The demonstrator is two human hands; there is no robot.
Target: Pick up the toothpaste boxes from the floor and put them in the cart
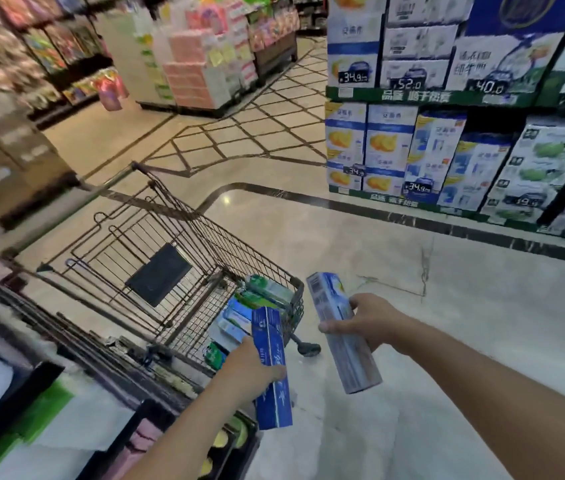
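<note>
Left hand (253,367) is gripping a dark blue toothpaste box (271,368), fingers curling round its middle, holding it right at the near corner of the cart (184,237). Right hand (365,322) is wrapping around a pale silvery-blue toothpaste box (341,332) out at 3 o'clock from the cart, over the glossy marble floor (447,323). So two boxes in hand, both long, slim cardboard. Cart is a dark wire-mesh basket, and a loose pile of boxes (249,306) is already sitting in its near end, green and light blue ones, too jumbled to count. Stacked cartons on shelves (447,98) at 1 o'clock.
</note>
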